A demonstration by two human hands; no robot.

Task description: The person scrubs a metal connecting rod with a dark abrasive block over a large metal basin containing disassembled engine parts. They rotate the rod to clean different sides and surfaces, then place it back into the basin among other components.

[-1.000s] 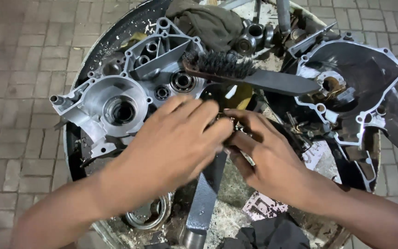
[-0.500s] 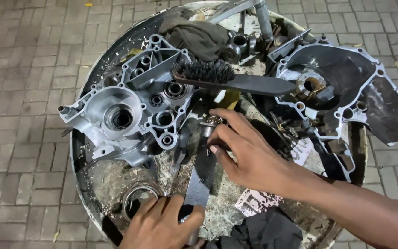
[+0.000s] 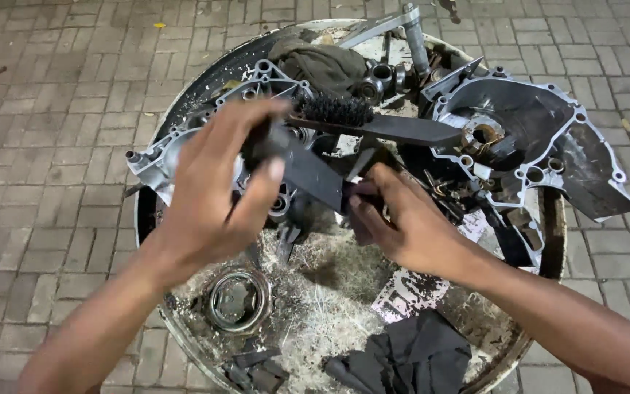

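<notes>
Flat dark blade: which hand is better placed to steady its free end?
Right, probably. The right hand already has fingertips at the flat dark blade's lower end, while the left hand is busy gripping its upper end above the round metal tray.

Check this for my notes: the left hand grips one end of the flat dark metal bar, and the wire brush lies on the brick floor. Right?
Not quite. The wire brush lies on the engine parts in the round tray, not on the floor, as the head view shows. The left hand does grip the flat dark metal bar.
</notes>
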